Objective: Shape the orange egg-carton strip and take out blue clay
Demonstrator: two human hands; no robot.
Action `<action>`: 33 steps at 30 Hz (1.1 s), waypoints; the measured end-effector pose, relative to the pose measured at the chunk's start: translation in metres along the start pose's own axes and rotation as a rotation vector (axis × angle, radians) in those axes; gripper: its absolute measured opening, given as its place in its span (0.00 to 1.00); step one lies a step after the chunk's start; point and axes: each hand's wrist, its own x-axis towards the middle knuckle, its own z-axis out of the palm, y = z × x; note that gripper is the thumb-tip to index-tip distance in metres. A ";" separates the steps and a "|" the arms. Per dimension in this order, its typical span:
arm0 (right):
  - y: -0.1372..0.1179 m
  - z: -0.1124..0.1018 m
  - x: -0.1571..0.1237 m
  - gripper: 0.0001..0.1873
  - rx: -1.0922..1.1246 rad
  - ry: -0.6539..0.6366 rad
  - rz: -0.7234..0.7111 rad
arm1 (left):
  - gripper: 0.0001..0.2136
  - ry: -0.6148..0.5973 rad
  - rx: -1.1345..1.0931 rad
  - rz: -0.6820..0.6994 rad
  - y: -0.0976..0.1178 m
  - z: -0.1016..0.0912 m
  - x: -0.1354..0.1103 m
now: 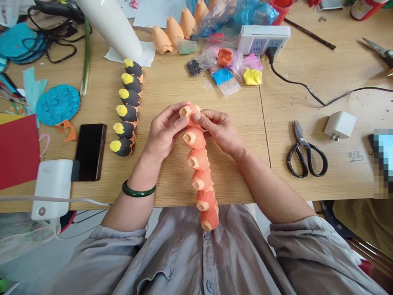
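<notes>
Well, both hands are at the far end of an orange egg-carton chain (198, 172), which stretches along the tabletop (172, 180) and past its near edge, ending against the shirt front (196, 254). The left hand (164, 131) and right hand (218, 131) close on the end cup from either side, fingers curled around it and covering most of it (exact contact hidden). A green bangle (138, 189) circles the left wrist. Just left of the hands lies a black-and-yellow egg-carton chain (127, 110); beyond, plain egg-carton cups (175, 28) sit near small bags of coloured clay (225, 69). Black-handled scissors (305, 151) lie well to the right. A pixelated patch (383, 164) at the right edge can't be made out.
</notes>
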 end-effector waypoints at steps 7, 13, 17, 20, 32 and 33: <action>0.004 0.005 0.000 0.39 -0.018 0.066 -0.058 | 0.26 -0.017 0.056 0.029 -0.002 0.001 -0.003; 0.008 0.004 0.002 0.37 0.086 0.111 0.011 | 0.24 -0.022 -0.006 0.015 -0.005 -0.001 0.000; 0.007 0.005 0.003 0.35 0.170 0.139 0.060 | 0.26 -0.055 -0.020 0.017 -0.009 -0.006 0.004; 0.004 0.006 0.000 0.32 0.131 0.087 0.016 | 0.26 -0.058 0.006 0.034 -0.010 -0.008 0.006; 0.012 0.006 0.004 0.34 0.085 0.186 0.075 | 0.28 -0.022 0.154 0.025 -0.010 -0.003 0.003; 0.012 0.006 0.004 0.35 0.108 0.214 0.106 | 0.28 -0.010 0.156 0.018 -0.011 -0.004 0.004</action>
